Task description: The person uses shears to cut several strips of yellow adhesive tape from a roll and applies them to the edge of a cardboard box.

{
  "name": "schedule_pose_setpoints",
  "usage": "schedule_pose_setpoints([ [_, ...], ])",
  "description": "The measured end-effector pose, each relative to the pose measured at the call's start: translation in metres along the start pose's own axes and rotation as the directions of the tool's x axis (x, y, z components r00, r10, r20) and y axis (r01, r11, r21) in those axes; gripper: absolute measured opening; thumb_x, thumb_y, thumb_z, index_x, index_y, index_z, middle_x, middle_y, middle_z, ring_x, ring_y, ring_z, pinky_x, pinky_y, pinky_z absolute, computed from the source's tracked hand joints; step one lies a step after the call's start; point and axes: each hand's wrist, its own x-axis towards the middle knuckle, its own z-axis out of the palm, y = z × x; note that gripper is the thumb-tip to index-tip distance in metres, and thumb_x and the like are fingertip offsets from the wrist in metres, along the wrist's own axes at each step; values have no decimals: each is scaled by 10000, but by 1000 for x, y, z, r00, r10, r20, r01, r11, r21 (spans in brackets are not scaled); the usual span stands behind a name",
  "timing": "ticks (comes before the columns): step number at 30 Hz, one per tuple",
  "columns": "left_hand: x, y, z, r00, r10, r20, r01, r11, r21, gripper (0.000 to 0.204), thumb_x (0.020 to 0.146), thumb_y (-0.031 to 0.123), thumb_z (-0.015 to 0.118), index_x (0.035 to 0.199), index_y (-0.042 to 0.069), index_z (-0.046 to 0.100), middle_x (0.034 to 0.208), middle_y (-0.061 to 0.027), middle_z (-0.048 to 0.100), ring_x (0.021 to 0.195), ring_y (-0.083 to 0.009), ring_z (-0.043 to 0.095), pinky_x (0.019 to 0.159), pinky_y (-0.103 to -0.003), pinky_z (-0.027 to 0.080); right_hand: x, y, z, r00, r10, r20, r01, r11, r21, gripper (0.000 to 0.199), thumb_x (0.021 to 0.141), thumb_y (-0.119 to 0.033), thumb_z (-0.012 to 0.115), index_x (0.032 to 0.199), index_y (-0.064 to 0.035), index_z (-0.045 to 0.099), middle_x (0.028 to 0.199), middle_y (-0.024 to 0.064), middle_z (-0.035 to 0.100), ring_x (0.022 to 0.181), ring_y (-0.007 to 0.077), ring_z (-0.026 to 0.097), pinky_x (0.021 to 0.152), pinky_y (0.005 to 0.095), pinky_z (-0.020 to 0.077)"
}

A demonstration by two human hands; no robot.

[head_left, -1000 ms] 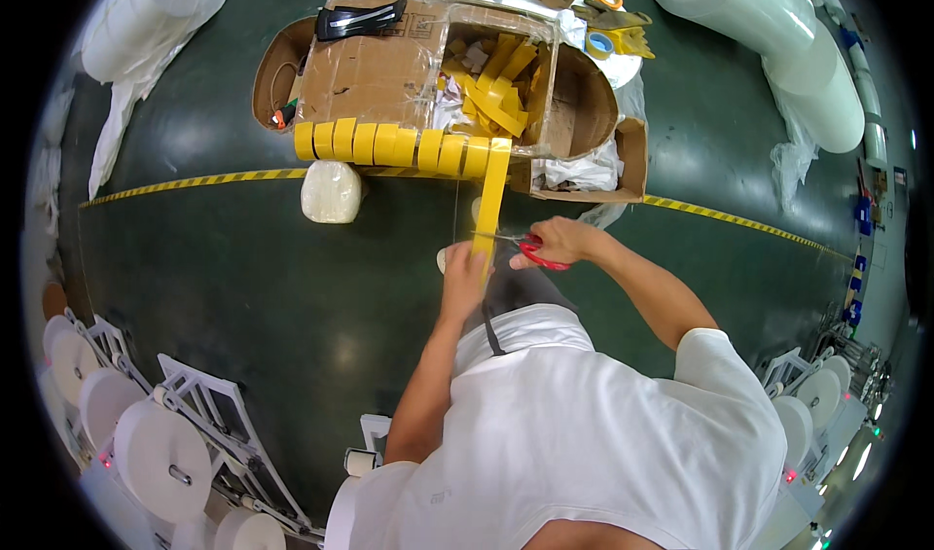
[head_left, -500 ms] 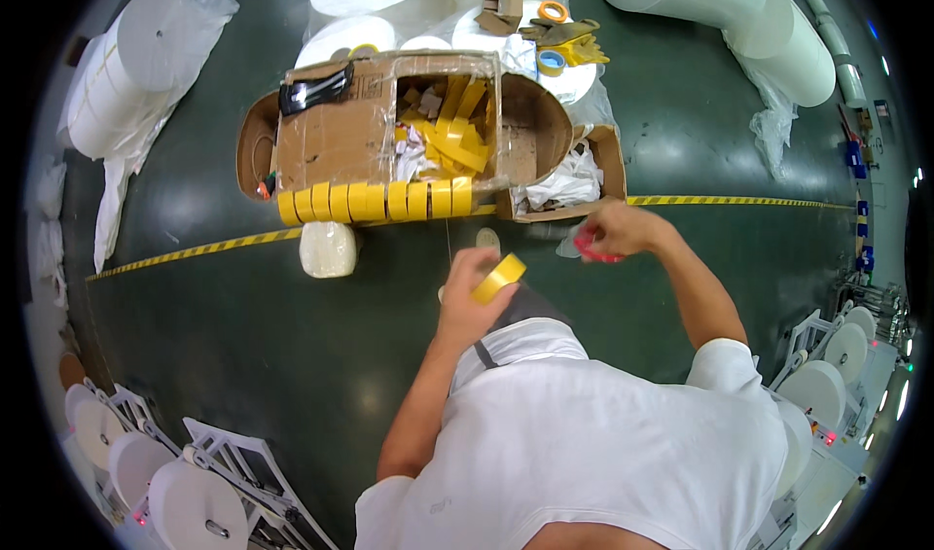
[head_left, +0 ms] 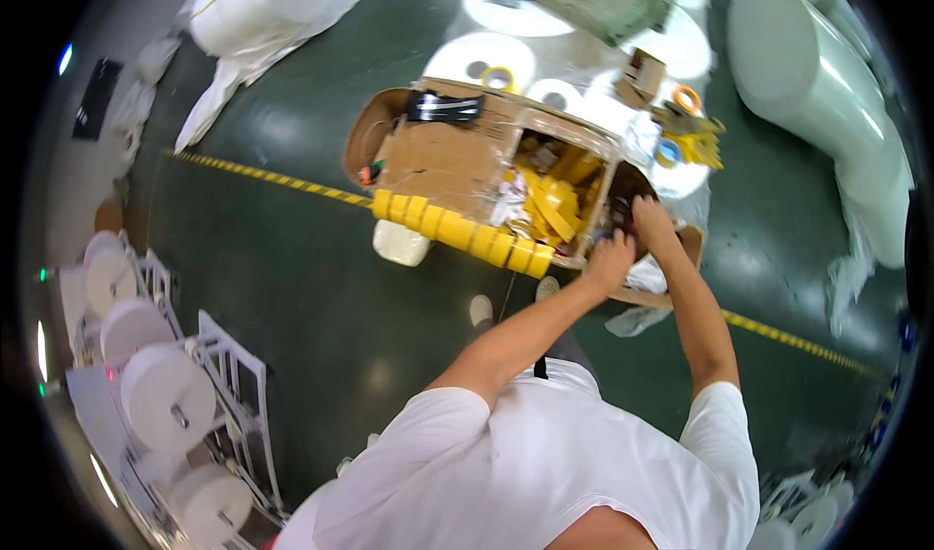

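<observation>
Both hands are at the rounded right-end compartment of a cardboard box [head_left: 457,151]. My left hand [head_left: 611,262] is at its near rim, fingers bent and closed. My right hand [head_left: 652,221] reaches in just beyond it, fingers curled downward. What either hand holds is hidden in the dark compartment. Left of my hands, yellow tape rolls [head_left: 457,231] stand in a row along the box's near edge. A middle opening holds loose yellow tape strips [head_left: 553,205] and white scraps.
A smaller carton with white plastic [head_left: 646,276] adjoins the box at right. A black strap-like item [head_left: 445,107] lies on the lid. Beyond are white rolls [head_left: 482,59], gloves [head_left: 693,141] and an orange tape roll [head_left: 687,100]. Machines with white reels [head_left: 167,399] stand at left.
My hands have moved forward into the box's right compartment. The yellow tape roll no longer shows in my left hand, nor the pinkish-red item in my right. The view has turned.
</observation>
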Motion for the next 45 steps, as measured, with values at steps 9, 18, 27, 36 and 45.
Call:
schedule_pose_setpoints([
  [9, -130, -98, -249, 889, -204, -409, -80, 812, -579, 144, 919, 47, 797, 1027, 38, 702, 1013, -146, 724, 923, -346, 736, 826, -403, 599, -21, -16, 5, 971, -44, 234, 86, 981, -171, 212, 992, -180, 712, 1100, 3, 730, 1100, 229, 758, 1057, 418, 727, 910, 508, 604],
  [18, -202, -414, -273, 607, -746, -274, 432, 599, -674, 293, 1000, 188, 865, 1116, -5, 678, 1020, -104, 749, 942, -180, 718, 883, -341, 584, 80, -260, -179, 954, -261, 146, 126, 795, 593, 317, 1019, -211, 752, 1236, 11, 689, 1048, 223, 769, 997, 431, 747, 883, 498, 595],
  [27, -183, -397, -339, 891, -421, 173, 397, 533, -747, 171, 950, 128, 837, 993, 38, 698, 872, -83, 715, 779, -194, 710, 730, -371, 584, 141, -412, -156, 941, -328, 85, 181, 701, 690, 435, 1039, -381, 784, 1288, -31, 713, 1103, 215, 798, 1054, 407, 769, 919, 493, 606],
  [36, -102, -383, -357, 937, 341, -73, -347, 886, -307, 222, 875, 39, 771, 1081, 41, 688, 1098, -147, 643, 1065, -377, 677, 891, -489, 558, 163, -412, -160, 878, -410, 248, 115, 682, 722, 508, 877, -279, 901, 1261, -27, 685, 1170, 212, 785, 1089, 450, 741, 927, 497, 587],
  [45, -62, -454, -353, 918, -286, -273, 141, 882, -450, 196, 1003, 65, 721, 1184, 4, 679, 1176, -199, 684, 1051, -425, 694, 927, -517, 576, 174, -377, -97, 999, -39, -15, 41, 992, 118, 462, 881, -297, 894, 1175, -28, 661, 1134, 172, 742, 1094, 325, 742, 909, 420, 623],
])
